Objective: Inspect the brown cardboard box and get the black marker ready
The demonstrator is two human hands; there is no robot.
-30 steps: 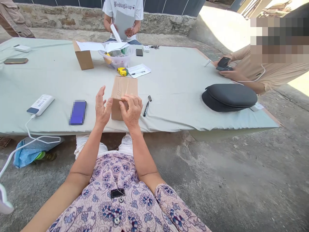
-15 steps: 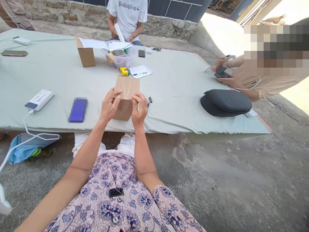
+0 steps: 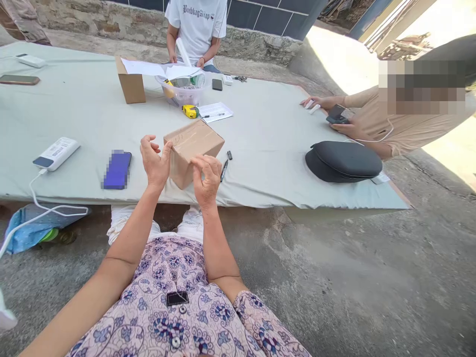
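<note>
A brown cardboard box (image 3: 195, 141) with clear tape and thin dark lines on top stands on the cloth-covered table, turned cornerwise to me. At its left edge is my left hand (image 3: 155, 162), fingers apart and the thumb against the box's upper corner. My right hand (image 3: 207, 182) is at the near top edge, its curled fingers and thumb closed on the cardboard there. Just right of that hand lies a black marker pen (image 3: 224, 171), with its cap (image 3: 229, 155) beside it.
Beyond the box are a yellow tape measure (image 3: 190, 111), paper with a pen (image 3: 215, 112), a plastic basket (image 3: 186, 94) and another carton (image 3: 132, 89). A phone (image 3: 117, 170) and power bank (image 3: 56, 153) lie left; a black case (image 3: 344, 161) sits right. Two people sit at the table.
The box has turned so a corner faces me. My left hand has moved left and loosened its fingers; my right hand has shifted left and down, uncovering the marker.
</note>
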